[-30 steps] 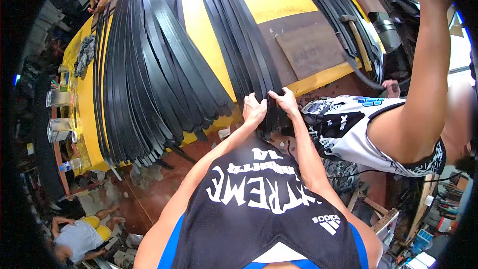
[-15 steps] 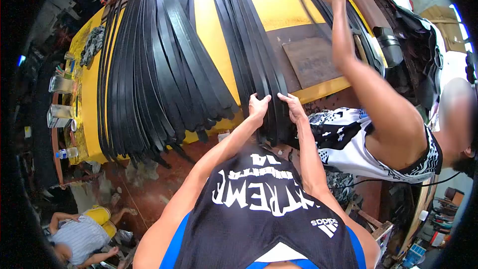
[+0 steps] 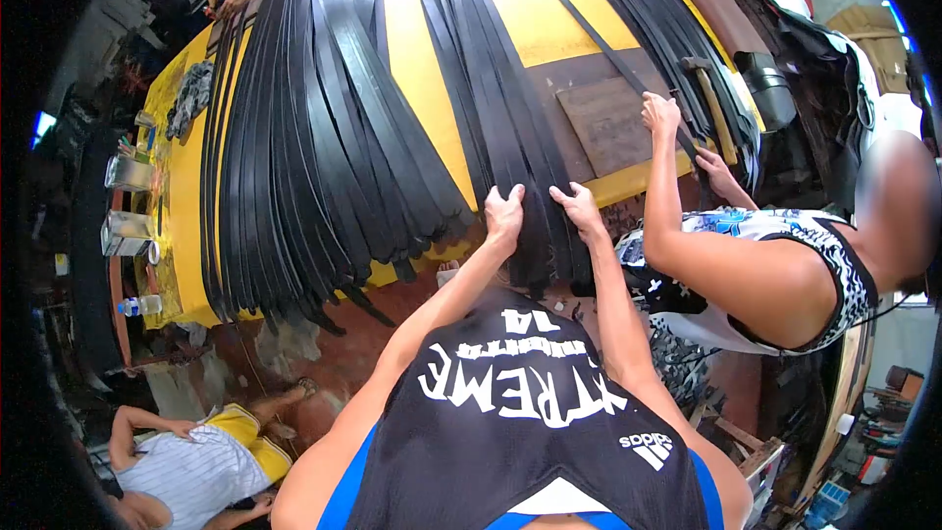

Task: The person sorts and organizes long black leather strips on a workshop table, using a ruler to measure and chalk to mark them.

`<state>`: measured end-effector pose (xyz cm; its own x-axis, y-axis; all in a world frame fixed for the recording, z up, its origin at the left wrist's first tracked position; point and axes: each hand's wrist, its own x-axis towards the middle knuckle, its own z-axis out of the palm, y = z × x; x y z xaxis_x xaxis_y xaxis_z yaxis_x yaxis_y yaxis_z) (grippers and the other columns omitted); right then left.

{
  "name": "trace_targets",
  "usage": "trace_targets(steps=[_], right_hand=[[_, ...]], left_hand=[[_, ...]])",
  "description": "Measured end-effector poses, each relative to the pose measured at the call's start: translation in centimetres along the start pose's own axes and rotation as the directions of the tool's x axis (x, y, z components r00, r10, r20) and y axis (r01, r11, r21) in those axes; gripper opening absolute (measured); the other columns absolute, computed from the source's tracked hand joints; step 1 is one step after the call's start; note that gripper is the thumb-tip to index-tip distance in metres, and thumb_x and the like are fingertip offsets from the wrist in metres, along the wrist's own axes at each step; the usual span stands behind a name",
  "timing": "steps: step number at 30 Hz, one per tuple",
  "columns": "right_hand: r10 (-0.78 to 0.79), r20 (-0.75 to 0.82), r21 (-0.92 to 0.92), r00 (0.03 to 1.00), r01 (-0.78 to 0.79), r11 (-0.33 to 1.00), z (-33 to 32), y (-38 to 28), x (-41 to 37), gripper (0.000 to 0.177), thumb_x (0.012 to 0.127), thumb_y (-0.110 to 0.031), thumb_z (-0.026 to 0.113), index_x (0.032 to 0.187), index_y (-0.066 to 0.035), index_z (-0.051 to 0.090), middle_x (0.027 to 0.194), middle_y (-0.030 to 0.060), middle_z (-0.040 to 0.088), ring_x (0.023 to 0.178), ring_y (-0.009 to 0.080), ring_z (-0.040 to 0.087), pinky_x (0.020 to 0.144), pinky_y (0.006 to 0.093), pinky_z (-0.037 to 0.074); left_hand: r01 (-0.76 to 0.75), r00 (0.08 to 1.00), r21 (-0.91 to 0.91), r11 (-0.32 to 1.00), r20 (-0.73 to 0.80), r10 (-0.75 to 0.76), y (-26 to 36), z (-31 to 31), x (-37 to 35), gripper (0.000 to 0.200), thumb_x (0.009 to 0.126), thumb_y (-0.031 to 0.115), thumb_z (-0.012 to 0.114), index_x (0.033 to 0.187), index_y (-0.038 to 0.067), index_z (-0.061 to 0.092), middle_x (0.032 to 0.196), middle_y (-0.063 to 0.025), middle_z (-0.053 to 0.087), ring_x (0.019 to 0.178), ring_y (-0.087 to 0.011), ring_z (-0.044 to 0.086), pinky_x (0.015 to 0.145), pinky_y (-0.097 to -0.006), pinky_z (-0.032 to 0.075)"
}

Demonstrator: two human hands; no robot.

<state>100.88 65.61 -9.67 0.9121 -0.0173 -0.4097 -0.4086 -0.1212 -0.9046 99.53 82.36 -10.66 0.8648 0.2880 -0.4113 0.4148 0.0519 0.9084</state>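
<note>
A bundle of long black leather-like strips (image 3: pixel 507 137) hangs over the near edge of the yellow table. My left hand (image 3: pixel 504 216) is closed at the bundle's left side, thumb on top. Along its right side, my right hand (image 3: pixel 579 208) grips strips the same way. The loose strip ends dangle below both hands, near my body. To the left lies a wider spread of similar black strips (image 3: pixel 324 137), its ends overhanging the edge, apart from my hands.
At right, a co-worker's hands (image 3: pixel 661 114) hold a single black strip. A brown board (image 3: pixel 613 123) and a hammer (image 3: pixel 708 103) lie on the table (image 3: pixel 549 29). Clear containers (image 3: pixel 126 234) stand along the left end. Another person (image 3: pixel 196 466) is at lower left, and one more at the far edge.
The co-worker's raised hand has come down and nearer, drawing a strip across the board. My hands stay on the bundle, slightly shifted. The far person's arm shows more.
</note>
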Motion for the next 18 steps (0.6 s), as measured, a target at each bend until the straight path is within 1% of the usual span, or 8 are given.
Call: trace_targets(steps=[3, 4, 6, 7, 8, 12, 16, 18], right_hand=[[-0.008, -0.005, -0.185, 1.000, 0.007, 0.983, 0.0, 1.4, 0.6, 0.070, 0.088, -0.033, 0.076, 0.131, 0.016, 0.051, 0.128, 0.0223, 0.062, 0.112, 0.0263, 0.062, 0.094, 0.0358, 0.050], [-0.150, -0.201, -0.442, 0.968, 0.047, 0.896, 1.2, 3.7, 1.4, 0.053, 0.087, -0.035, 0.072, 0.119, 0.006, 0.063, 0.116, 0.0220, 0.067, 0.107, 0.0334, 0.065, 0.093, 0.0399, 0.050], [-0.313, -0.249, -0.737, 0.917, 0.030, 0.675, 2.9, 1.3, -1.2, 0.054, 0.088, -0.036, 0.069, 0.123, 0.005, 0.060, 0.120, 0.0233, 0.062, 0.110, 0.0389, 0.061, 0.096, 0.0443, 0.048], [-0.447, -0.330, -0.729, 0.832, 0.077, 0.681, 3.9, 0.4, -2.3, 0.053, 0.089, -0.035, 0.068, 0.124, 0.004, 0.059, 0.123, 0.0211, 0.059, 0.111, 0.0393, 0.058, 0.097, 0.0456, 0.047], [-0.530, -0.327, -0.701, 0.783, 0.175, 0.691, 4.6, -0.7, -3.2, 0.048, 0.091, -0.033, 0.067, 0.122, 0.003, 0.060, 0.120, 0.0201, 0.061, 0.108, 0.0386, 0.059, 0.095, 0.0448, 0.047], [-0.279, -0.067, -0.115, 0.958, 0.270, 0.956, 8.1, 0.1, -3.9, 0.049, 0.096, -0.036, 0.065, 0.127, 0.002, 0.057, 0.115, 0.0216, 0.067, 0.107, 0.0296, 0.066, 0.093, 0.0383, 0.050], [-0.248, -0.077, -0.197, 0.966, 0.229, 0.953, 8.2, 1.6, -3.6, 0.052, 0.091, -0.028, 0.071, 0.130, 0.002, 0.054, 0.117, 0.0182, 0.068, 0.106, 0.0243, 0.066, 0.093, 0.0360, 0.050], [-0.235, -0.036, -0.002, 0.971, 0.235, 0.972, 7.6, 1.9, -3.3, 0.050, 0.089, -0.024, 0.072, 0.129, 0.002, 0.055, 0.114, 0.0145, 0.068, 0.102, 0.0192, 0.064, 0.091, 0.0341, 0.050]], left_hand=[[0.030, 0.996, -0.232, 0.972, 0.092, -0.009, -0.1, -1.6, 0.4, 0.020, 0.096, 0.016, 0.062, 0.108, 0.001, 0.060, 0.088, -0.0090, 0.069, 0.071, -0.0198, 0.067, 0.064, -0.0340, 0.055], [0.080, 0.987, -0.310, 0.947, 0.160, -0.032, 0.2, -2.3, 0.2, 0.017, 0.096, 0.015, 0.062, 0.106, 0.001, 0.059, 0.085, -0.0091, 0.069, 0.068, -0.0199, 0.066, 0.061, -0.0340, 0.055], [0.001, 0.994, -0.240, 0.971, 0.104, 0.025, -2.7, -1.9, 2.0, 0.016, 0.096, 0.014, 0.061, 0.105, 0.001, 0.059, 0.083, -0.0092, 0.069, 0.067, -0.0200, 0.067, 0.061, -0.0337, 0.055], [-0.067, 0.995, -0.163, 0.984, 0.057, 0.077, -3.6, -1.9, 2.7, 0.015, 0.096, 0.013, 0.061, 0.104, 0.002, 0.058, 0.081, -0.0094, 0.068, 0.067, -0.0201, 0.067, 0.060, -0.0335, 0.055], [0.055, 0.992, -0.142, 0.988, 0.116, -0.039, -1.4, -2.6, 1.3, 0.039, 0.091, 0.024, 0.067, 0.122, 0.000, 0.058, 0.109, -0.0160, 0.067, 0.100, -0.0272, 0.063, 0.090, -0.0385, 0.049], [-0.045, 0.994, 0.020, 0.999, -0.102, 0.047, -0.3, -1.5, 0.4, 0.044, 0.098, 0.032, 0.058, 0.131, 0.002, 0.053, 0.118, -0.0178, 0.065, 0.107, -0.0290, 0.061, 0.095, -0.0396, 0.046], [0.019, 0.999, 0.056, 0.998, -0.052, -0.016, 0.4, -1.9, 0.2, 0.040, 0.098, 0.031, 0.057, 0.124, 0.001, 0.056, 0.113, -0.0170, 0.066, 0.104, -0.0274, 0.062, 0.091, -0.0392, 0.048], [0.031, 0.998, 0.064, 0.997, 0.046, -0.034, 0.8, -2.7, 0.6, 0.034, 0.096, 0.027, 0.059, 0.115, -0.001, 0.060, 0.107, -0.0149, 0.067, 0.100, -0.0247, 0.063, 0.087, -0.0380, 0.049]])
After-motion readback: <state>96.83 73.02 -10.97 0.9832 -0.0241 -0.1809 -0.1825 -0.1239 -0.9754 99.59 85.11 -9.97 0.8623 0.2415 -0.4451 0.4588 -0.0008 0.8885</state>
